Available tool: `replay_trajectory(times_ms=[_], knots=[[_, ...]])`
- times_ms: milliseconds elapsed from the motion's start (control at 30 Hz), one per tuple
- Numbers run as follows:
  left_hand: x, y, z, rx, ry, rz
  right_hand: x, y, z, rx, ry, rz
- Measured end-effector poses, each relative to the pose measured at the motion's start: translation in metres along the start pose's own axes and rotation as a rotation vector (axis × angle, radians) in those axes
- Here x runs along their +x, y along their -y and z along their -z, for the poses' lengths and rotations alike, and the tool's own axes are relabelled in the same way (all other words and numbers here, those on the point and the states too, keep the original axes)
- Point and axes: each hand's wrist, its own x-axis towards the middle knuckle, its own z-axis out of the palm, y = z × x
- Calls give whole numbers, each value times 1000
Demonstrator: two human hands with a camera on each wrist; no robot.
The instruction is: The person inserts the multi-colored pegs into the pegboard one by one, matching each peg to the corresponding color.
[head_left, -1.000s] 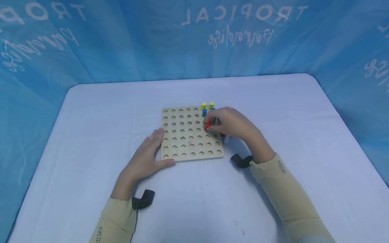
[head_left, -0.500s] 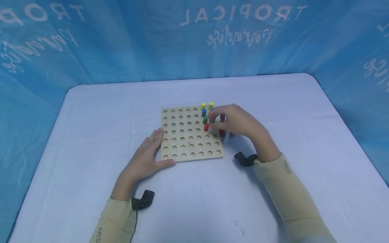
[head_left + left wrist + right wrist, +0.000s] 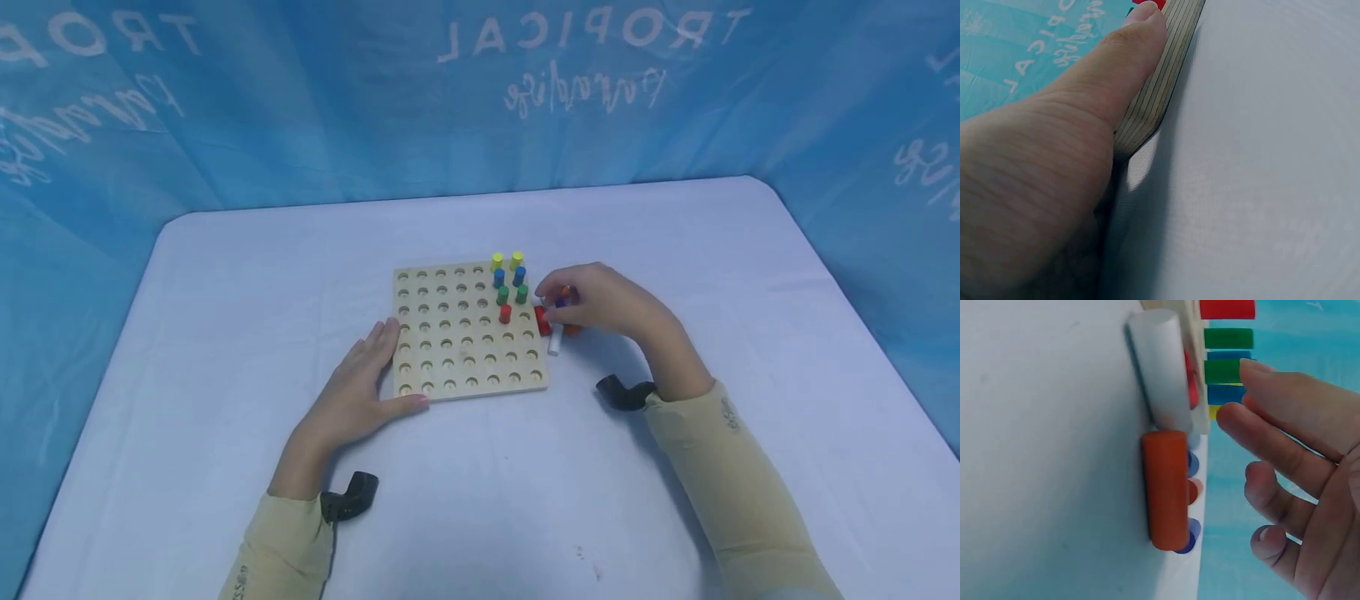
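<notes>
Two hands are seen over a white table (image 3: 675, 250), each reaching out from a beige sleeve. The left hand (image 3: 356, 396) is laid flat on the table at the near left corner of a wooden board (image 3: 450, 371) full of round holes; its fingers are stretched straight along the board's left edge, and the thumb (image 3: 1124, 59) is pressed against the near edge, as the left wrist view shows at close range. Nothing is gripped by it. The right hand (image 3: 603, 302) is held just off the board's right edge, wrist raised and fingers bent downward over a small heap of loose pegs lying on the table. In the right wrist view its fingers (image 3: 1285, 444) are seen loosely curved and a little apart, closed round nothing, hovering just beside an orange peg (image 3: 1166, 487) and a white peg (image 3: 1159, 369) that lie end to end beside the board's edge. Further blue and red pegs are partly hidden behind these. Seven pegs are stood upright in the board's far right corner: a yellow pair (image 3: 506, 260) at the back, a blue pair (image 3: 508, 276), a green pair (image 3: 512, 294), and a single red peg (image 3: 505, 313) nearest the person. Another red peg (image 3: 542, 319) lies just off the board's edge.
</notes>
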Motion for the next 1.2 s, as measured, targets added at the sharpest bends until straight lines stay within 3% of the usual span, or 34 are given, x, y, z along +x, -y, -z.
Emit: replay_trajectory(times_ms=[200,567,1200], knots=[[0,-1,0,-9,1,1,5,-3,-6,-40,25,35],[-1,1,-1,-7,-5,-14,5,-2,-11,-130,51,11],[0,3,-3,3,-9,2,6,-3,-9,-83,60,45]])
